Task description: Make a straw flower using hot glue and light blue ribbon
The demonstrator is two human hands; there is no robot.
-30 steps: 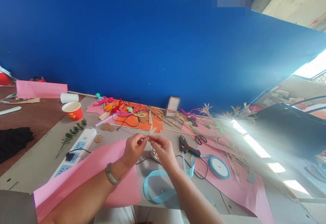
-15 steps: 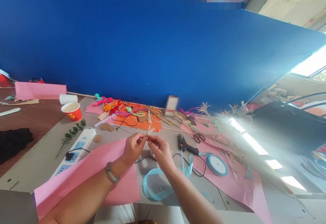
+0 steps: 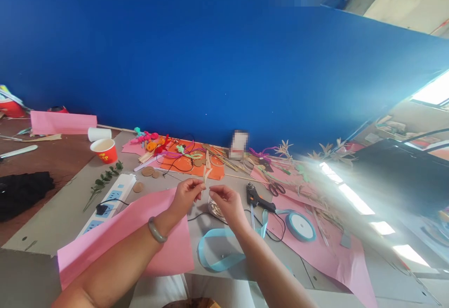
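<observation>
My left hand (image 3: 187,196), with a bracelet on the wrist, pinches the lower end of a small pale dried leaf strip (image 3: 206,174) that sticks up from its fingertips. My right hand (image 3: 226,201) is held close beside it, fingers curled in a pinch just right of the strip; what it holds is too small to make out. Both hands hover above a pink paper sheet (image 3: 140,238) and a small round dish (image 3: 215,209) on the grey table (image 3: 56,219).
A black glue gun (image 3: 257,199), scissors (image 3: 277,188) and a light blue ribbon spool (image 3: 300,226) lie right of my hands. A loose ribbon loop (image 3: 217,254) lies near me. A power strip (image 3: 110,199), a green sprig (image 3: 103,181) and a red cup (image 3: 104,150) are left. An orange sheet (image 3: 189,164) with craft bits sits behind.
My right hand has drawn slightly away to the right of the strip, opening a small gap between the hands. The view has shifted a little.
</observation>
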